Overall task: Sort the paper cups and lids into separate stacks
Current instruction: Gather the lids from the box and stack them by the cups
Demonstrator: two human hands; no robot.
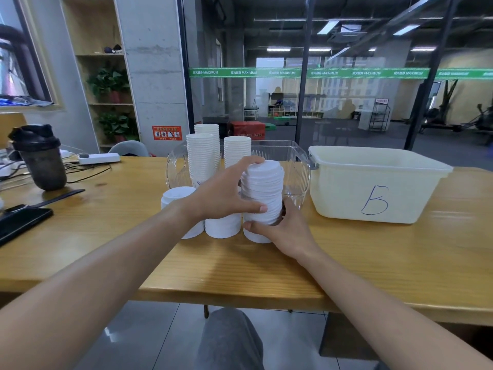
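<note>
Both hands clasped the tall lid stack [262, 193] between them, left hand [226, 193] wrapped high, right hand [285, 231] cupping low on the surface [346, 257]; squeezing evenly would likely keep it plumb, cup stacks [202, 156] just beyond.

Two bare forearms, no sleeves reaching into view — no watch, ring or band on either wrist — with a left hand [226, 193] and a right hand [288, 231] of short plain nails, and below them one knee in grey trousers [229, 340].
</note>
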